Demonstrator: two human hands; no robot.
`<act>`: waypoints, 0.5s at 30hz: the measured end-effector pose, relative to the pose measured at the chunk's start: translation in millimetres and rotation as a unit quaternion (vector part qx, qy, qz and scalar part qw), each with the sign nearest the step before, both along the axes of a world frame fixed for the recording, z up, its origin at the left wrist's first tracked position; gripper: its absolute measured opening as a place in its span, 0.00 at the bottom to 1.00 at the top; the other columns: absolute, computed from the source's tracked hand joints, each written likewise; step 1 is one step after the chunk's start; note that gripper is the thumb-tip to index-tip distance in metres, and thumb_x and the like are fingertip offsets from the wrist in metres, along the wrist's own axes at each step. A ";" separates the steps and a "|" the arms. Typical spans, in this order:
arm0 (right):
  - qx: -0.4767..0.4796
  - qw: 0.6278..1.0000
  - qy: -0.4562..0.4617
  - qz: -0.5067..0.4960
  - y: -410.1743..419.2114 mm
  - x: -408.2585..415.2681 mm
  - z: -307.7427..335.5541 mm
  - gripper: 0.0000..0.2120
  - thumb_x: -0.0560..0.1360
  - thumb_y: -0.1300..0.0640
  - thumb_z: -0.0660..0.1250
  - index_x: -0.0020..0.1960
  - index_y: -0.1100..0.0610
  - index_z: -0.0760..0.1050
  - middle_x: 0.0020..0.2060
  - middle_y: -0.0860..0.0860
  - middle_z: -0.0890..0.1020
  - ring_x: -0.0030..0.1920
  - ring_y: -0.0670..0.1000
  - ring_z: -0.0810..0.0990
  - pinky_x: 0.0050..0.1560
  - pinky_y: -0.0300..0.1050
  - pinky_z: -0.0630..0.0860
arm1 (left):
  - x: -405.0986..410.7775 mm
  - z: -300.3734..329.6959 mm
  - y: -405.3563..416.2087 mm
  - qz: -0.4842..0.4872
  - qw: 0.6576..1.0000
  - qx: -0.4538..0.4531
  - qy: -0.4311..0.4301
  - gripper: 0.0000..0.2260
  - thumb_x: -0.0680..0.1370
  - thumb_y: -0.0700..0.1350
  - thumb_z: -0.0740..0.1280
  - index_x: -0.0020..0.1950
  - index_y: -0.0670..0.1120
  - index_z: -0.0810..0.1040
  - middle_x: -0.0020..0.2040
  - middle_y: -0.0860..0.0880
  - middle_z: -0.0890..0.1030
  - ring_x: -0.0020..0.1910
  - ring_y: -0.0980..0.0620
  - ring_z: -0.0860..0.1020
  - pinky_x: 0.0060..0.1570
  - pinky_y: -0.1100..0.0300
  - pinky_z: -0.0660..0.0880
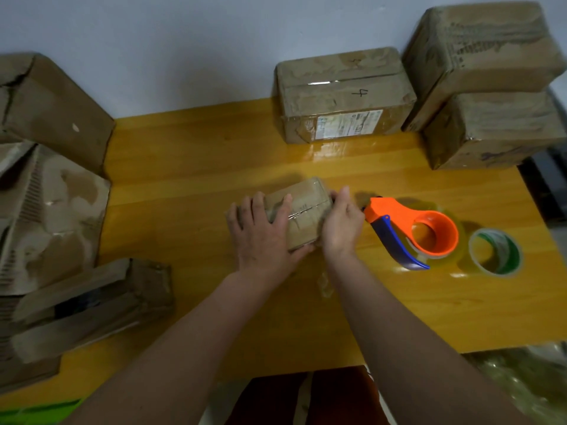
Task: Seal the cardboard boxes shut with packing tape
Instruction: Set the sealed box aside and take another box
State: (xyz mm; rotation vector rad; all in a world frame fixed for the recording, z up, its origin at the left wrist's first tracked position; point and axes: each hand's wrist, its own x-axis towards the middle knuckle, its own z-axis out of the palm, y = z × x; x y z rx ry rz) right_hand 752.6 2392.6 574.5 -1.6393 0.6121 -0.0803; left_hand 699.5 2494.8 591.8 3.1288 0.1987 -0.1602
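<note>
My left hand (264, 231) lies flat on the small box (302, 210); my right hand (339, 222) grips its 3 o'clock end. Loose tape could wrinkle if I press unevenly.

My count from the head camera.
One box (302, 210) under my hands, three sealed boxes (343, 96) beyond them, one tape dispenser (411, 231) and one tape roll (495, 251) to their right.

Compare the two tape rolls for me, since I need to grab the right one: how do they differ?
The dispenser roll is clear tape mounted in an orange and blue dispenser; the loose roll has a green and white core and lies bare. The dispenser roll sits nearer the right hand; the loose roll lies farther right. Both rest flat on the table.
</note>
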 end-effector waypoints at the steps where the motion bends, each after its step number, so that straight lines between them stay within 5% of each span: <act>1: 0.058 0.996 0.038 -0.065 2.2 4.5 -0.5 0.22 0.83 0.51 0.53 0.47 0.60 0.83 0.42 0.55 0.83 0.47 0.55 0.80 0.51 0.43 0.75 | -0.3 -0.4 4.2 -0.010 1.000 -0.001 -0.006 0.43 0.66 0.73 0.63 0.76 0.55 0.60 0.73 0.38 0.62 0.71 0.37 0.60 0.71 0.41 0.51; 4: 0.281 0.942 0.064 -0.174 7.3 14.2 -6.8 0.26 0.81 0.49 0.53 0.34 0.58 0.82 0.41 0.57 0.84 0.48 0.60 0.82 0.55 0.50 0.78 | -0.8 -1.8 11.8 -0.019 0.999 -0.008 -0.036 0.42 0.66 0.73 0.63 0.76 0.55 0.62 0.71 0.38 0.64 0.68 0.39 0.60 0.69 0.42 0.53; 6: 0.327 0.920 0.079 -0.201 6.6 18.0 -7.7 0.27 0.81 0.49 0.52 0.32 0.58 0.79 0.38 0.57 0.82 0.47 0.61 0.81 0.53 0.50 0.77 | -1.4 1.5 10.7 -0.014 0.999 -0.024 -0.018 0.41 0.69 0.72 0.61 0.78 0.56 0.57 0.73 0.38 0.60 0.71 0.39 0.55 0.72 0.41 0.50; 8: 0.227 0.962 0.105 -0.106 -0.6 17.6 -6.0 0.24 0.82 0.51 0.52 0.36 0.59 0.79 0.38 0.57 0.82 0.48 0.60 0.79 0.52 0.49 0.74 | 0.2 4.3 8.7 -0.016 0.999 -0.028 0.022 0.41 0.71 0.72 0.59 0.79 0.57 0.49 0.76 0.39 0.53 0.74 0.39 0.49 0.74 0.42 0.42; 10: -0.022 0.996 0.078 0.031 -17.5 11.4 -3.1 0.19 0.83 0.53 0.52 0.55 0.62 0.79 0.53 0.59 0.80 0.58 0.58 0.76 0.58 0.45 0.69 | 0.9 5.1 10.6 -0.028 0.998 -0.022 0.041 0.42 0.72 0.73 0.56 0.79 0.56 0.44 0.78 0.41 0.46 0.77 0.41 0.43 0.74 0.42 0.38; 12: -0.219 0.954 -0.081 0.186 -37.7 8.5 4.4 0.19 0.83 0.53 0.52 0.70 0.60 0.69 0.67 0.56 0.72 0.69 0.53 0.67 0.67 0.43 0.61 | 0.6 3.6 12.9 -0.039 0.998 -0.024 0.042 0.43 0.72 0.73 0.55 0.79 0.55 0.41 0.79 0.44 0.39 0.77 0.44 0.37 0.74 0.41 0.36; 15: -0.339 0.818 -0.172 0.430 -46.1 13.1 5.0 0.22 0.83 0.50 0.50 0.75 0.56 0.63 0.73 0.52 0.65 0.74 0.52 0.60 0.73 0.47 0.59 | 0.0 3.4 13.7 -0.058 0.997 -0.023 0.037 0.43 0.73 0.73 0.54 0.79 0.53 0.41 0.79 0.46 0.36 0.77 0.45 0.34 0.73 0.42 0.34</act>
